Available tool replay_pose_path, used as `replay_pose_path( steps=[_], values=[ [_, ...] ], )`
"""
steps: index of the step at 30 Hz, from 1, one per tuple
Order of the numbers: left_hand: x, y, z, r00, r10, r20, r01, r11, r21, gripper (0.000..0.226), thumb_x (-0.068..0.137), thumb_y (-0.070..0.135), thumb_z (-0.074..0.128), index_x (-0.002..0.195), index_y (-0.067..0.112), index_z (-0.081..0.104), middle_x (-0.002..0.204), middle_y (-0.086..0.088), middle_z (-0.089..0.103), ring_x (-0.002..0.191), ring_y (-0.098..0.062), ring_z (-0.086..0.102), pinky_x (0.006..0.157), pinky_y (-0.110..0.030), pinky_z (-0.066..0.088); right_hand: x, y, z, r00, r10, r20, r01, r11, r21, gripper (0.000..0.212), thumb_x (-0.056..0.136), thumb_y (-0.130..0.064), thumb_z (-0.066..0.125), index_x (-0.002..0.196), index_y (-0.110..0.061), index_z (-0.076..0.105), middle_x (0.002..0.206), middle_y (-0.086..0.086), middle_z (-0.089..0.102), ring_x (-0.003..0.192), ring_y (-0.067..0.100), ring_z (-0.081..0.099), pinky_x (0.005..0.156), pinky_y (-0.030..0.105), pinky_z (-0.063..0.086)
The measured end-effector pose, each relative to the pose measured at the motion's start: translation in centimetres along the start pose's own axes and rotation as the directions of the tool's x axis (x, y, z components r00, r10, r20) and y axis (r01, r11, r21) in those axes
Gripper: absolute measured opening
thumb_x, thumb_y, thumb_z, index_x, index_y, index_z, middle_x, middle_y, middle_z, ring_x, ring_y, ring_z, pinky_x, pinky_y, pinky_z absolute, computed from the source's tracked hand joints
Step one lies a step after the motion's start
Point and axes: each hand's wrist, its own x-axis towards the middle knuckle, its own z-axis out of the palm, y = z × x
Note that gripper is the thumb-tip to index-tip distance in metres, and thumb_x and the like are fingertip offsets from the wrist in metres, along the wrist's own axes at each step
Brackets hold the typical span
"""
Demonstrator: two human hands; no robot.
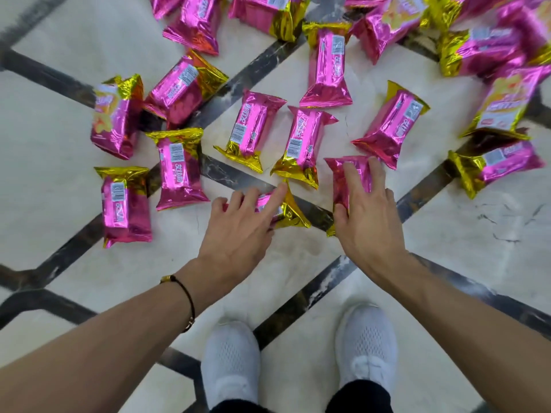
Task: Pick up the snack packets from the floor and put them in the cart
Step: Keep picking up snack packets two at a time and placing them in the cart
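Several pink and gold foil snack packets lie scattered on the pale marble floor (pixel 59 189). My left hand (pixel 241 231) reaches down onto one packet (pixel 290 214), fingers spread over its pink body with the gold end sticking out to the right. My right hand (pixel 365 216) lies over another packet (pixel 346 177), thumb at its left edge and fingers across its top. Two more packets (pixel 252 129) (pixel 305 144) lie just beyond my hands. No cart is in view.
My two white shoes (pixel 231 362) (pixel 368 344) stand on the floor below my hands. Dark inlay strips (pixel 298 305) cross the marble. Further packets are piled along the top edge (pixel 387 22) and at the left (pixel 125 204).
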Motion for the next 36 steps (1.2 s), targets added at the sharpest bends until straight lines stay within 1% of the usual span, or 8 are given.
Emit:
replay_pose_path(
  steps=[8, 14, 17, 21, 25, 30, 32, 36],
  values=[
    [-5.4, 1.1, -14.5, 0.98, -0.199, -0.029, 0.187, 0.954, -0.234, 0.085, 0.09, 0.037, 0.067, 0.157, 0.022, 0.017, 0.115, -0.01, 0.05, 0.097, -0.033, 0.055, 0.078, -0.048, 0.049, -6.6, -3.9, -13.0, 0.999, -0.02, -0.027, 0.022, 0.998, 0.059, 0.056, 0.097, -0.018, 0.054, 0.147, -0.026, 0.031, 0.159, 0.007, 0.015, 0.116, 0.045, 0.047, 0.069, 0.053, 0.057],
    [-7.4, 0.7, -29.0, 0.942, -0.309, -0.127, 0.226, 0.868, -0.442, 0.082, 0.09, 0.038, 0.07, 0.155, 0.024, 0.023, 0.125, -0.009, 0.049, 0.101, -0.034, 0.058, 0.069, -0.041, 0.049, -8.1, -7.7, -25.9, 0.997, -0.041, -0.063, 0.04, 0.999, -0.014, 0.068, 0.095, -0.013, 0.058, 0.149, -0.033, 0.022, 0.163, 0.005, 0.011, 0.112, 0.042, 0.046, 0.057, 0.046, 0.055],
    [-8.0, 0.3, -37.5, 0.916, -0.364, -0.168, 0.225, 0.813, -0.537, 0.082, 0.089, 0.041, 0.07, 0.155, 0.031, 0.022, 0.129, -0.002, 0.047, 0.111, -0.03, 0.055, 0.073, -0.042, 0.049, -8.8, -10.3, -33.6, 0.992, -0.055, -0.114, 0.053, 0.998, -0.026, 0.062, 0.098, -0.02, 0.055, 0.151, -0.03, 0.025, 0.163, 0.006, 0.012, 0.112, 0.042, 0.047, 0.061, 0.045, 0.053],
    [-9.7, 0.7, -49.9, 0.892, -0.362, -0.269, 0.161, 0.813, -0.56, 0.084, 0.088, 0.041, 0.071, 0.155, 0.033, 0.022, 0.114, 0.01, 0.042, 0.106, -0.024, 0.054, 0.076, -0.045, 0.05, -9.6, -13.1, -44.5, 0.98, -0.055, -0.19, 0.044, 0.997, -0.06, 0.067, 0.097, -0.022, 0.054, 0.155, -0.029, 0.02, 0.165, 0.006, 0.008, 0.122, 0.045, 0.045, 0.069, 0.047, 0.055],
    [-11.8, 2.3, -61.9, 0.867, -0.385, -0.317, 0.175, 0.83, -0.53, 0.082, 0.089, 0.044, 0.071, 0.155, 0.029, 0.023, 0.127, 0.001, 0.047, 0.11, -0.026, 0.056, 0.076, -0.038, 0.046, -11.6, -16.1, -57.4, 0.949, -0.018, -0.315, 0.03, 0.999, 0.032, 0.058, 0.098, -0.026, 0.048, 0.152, -0.028, 0.028, 0.162, 0.008, 0.016, 0.119, 0.045, 0.047, 0.073, 0.051, 0.056],
    [-17.0, 5.8, -76.0, 0.812, -0.468, -0.348, 0.089, 0.69, -0.718, 0.075, 0.085, 0.046, 0.075, 0.148, 0.034, 0.034, 0.122, 0.01, 0.047, 0.107, -0.011, 0.05, 0.088, -0.031, 0.038, -17.0, -19.9, -70.5, 0.893, 0.013, -0.449, 0.055, 0.989, 0.138, 0.061, 0.094, -0.024, 0.054, 0.151, -0.028, 0.033, 0.16, 0.009, 0.02, 0.116, 0.039, 0.049, 0.071, 0.046, 0.056],
    [-18.7, 6.6, -81.0, 0.801, -0.455, -0.389, 0.046, 0.694, -0.718, 0.077, 0.085, 0.044, 0.076, 0.148, 0.034, 0.034, 0.122, 0.015, 0.044, 0.106, -0.004, 0.045, 0.091, -0.031, 0.041, -19.0, -21.0, -75.6, 0.879, 0.026, -0.477, 0.063, 0.983, 0.17, 0.061, 0.093, -0.023, 0.056, 0.15, -0.028, 0.034, 0.159, 0.011, 0.019, 0.117, 0.039, 0.049, 0.072, 0.046, 0.056],
    [-22.0, 7.7, -89.5, 0.798, -0.438, -0.415, 0.049, 0.732, -0.679, 0.078, 0.086, 0.044, 0.075, 0.151, 0.032, 0.032, 0.135, 0.005, 0.049, 0.107, -0.006, 0.047, 0.094, -0.029, 0.039, -23.1, -22.6, -83.8, 0.856, 0.02, -0.516, 0.087, 0.979, 0.184, 0.06, 0.092, -0.022, 0.056, 0.148, -0.028, 0.035, 0.158, 0.009, 0.019, 0.114, 0.04, 0.049, 0.071, 0.047, 0.054]
  ],
)
